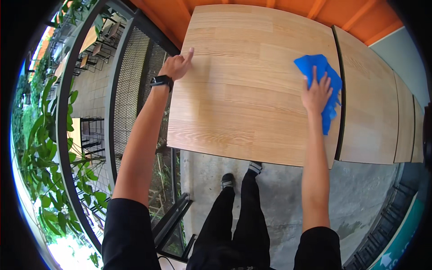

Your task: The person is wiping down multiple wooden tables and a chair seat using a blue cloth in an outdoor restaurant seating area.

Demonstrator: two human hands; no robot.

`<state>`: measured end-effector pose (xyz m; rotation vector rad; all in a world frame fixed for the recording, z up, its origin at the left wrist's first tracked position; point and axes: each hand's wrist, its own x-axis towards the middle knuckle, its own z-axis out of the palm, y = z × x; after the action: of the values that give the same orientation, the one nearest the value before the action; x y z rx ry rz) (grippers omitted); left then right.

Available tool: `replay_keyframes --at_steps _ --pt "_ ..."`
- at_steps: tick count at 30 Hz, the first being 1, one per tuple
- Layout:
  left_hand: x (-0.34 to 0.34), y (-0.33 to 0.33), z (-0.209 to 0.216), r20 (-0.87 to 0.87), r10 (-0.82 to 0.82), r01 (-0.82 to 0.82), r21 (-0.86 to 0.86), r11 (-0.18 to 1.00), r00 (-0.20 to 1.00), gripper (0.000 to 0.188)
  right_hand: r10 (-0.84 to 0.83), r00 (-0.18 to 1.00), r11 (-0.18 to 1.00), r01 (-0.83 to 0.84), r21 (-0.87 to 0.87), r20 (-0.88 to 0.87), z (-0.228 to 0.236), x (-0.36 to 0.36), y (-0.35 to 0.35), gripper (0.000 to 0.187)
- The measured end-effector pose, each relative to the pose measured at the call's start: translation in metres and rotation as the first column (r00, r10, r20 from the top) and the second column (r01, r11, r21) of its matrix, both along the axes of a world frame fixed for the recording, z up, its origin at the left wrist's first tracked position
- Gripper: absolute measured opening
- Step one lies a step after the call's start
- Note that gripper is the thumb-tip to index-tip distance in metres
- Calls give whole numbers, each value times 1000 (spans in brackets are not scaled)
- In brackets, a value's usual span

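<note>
A light wooden tabletop (252, 103) fills the middle of the view. At its left edge is my left hand (177, 67), the thumb stretched out over the wood and the other fingers curled at the rim; a dark watch (162, 81) sits on that wrist. Near the right edge my right hand (317, 95) lies flat with spread fingers, pressing on a crumpled blue cloth (332, 81). The cloth spreads out beyond the fingertips and along the right side of the hand.
Past a narrow dark gap, more wooden tables (366, 103) continue to the right. An orange ribbed wall (292, 8) borders the far side. On the left stand a metal frame (118, 90) with mesh and leafy plants (49, 180). Concrete floor (288, 193) lies under my feet.
</note>
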<state>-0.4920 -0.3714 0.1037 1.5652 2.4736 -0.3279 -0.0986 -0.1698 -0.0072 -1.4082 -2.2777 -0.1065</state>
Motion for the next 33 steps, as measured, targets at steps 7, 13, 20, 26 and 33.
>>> replay_keyframes --at_steps 7,13,20,26,33 --pt "10 30 12 154 359 -358 -36 933 921 98 520 836 823 -546 -160 -176 40 -175 -173 60" --pt "17 29 4 130 369 -367 -39 929 920 101 692 604 611 -781 -125 -395 37 -200 -214 63" --pt "20 -2 14 292 273 -284 -7 959 917 98 272 954 952 -285 -111 -125 36 -25 -99 50" --pt "8 9 -38 153 126 -149 149 978 980 81 -21 1000 1000 21 -1 12 -4 111 -34 50" --pt "-90 3 -95 -282 -279 244 -153 958 918 50 160 987 982 -161 -103 -24 27 -34 -115 56"
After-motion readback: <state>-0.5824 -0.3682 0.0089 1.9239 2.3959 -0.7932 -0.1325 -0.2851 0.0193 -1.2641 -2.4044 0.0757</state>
